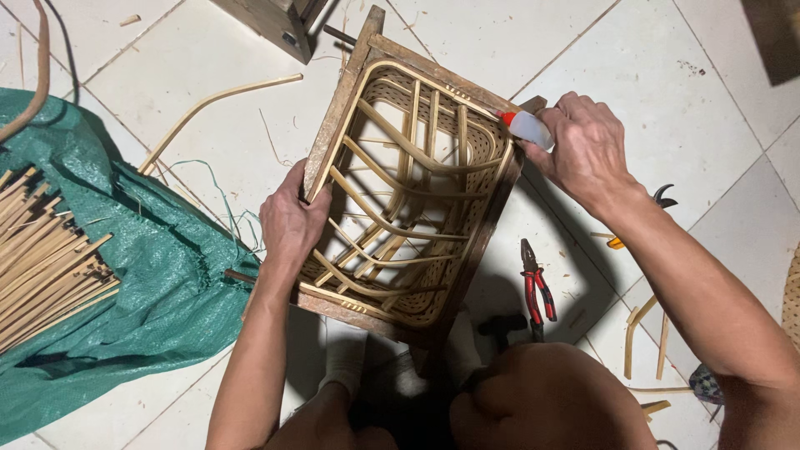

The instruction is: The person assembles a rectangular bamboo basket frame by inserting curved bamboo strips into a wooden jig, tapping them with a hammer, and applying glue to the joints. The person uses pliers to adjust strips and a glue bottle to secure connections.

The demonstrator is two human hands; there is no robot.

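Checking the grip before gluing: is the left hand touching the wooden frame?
Touching. The head view shows the left hand with its fingers wrapped over the wooden frame's side rail.

The wooden frame (pixel 333 108) is dull brown; the rattan weave (pixel 400 192) inside it is pale tan with a fine dotted lattice. The glue bottle (pixel 529 129) is white with an orange-red tip. The pliers (pixel 537 287) have red-and-black handles. The tarp (pixel 167 292) is green, the cane sticks (pixel 46 258) straw-yellow, the floor tiles (pixel 667 100) off-white.
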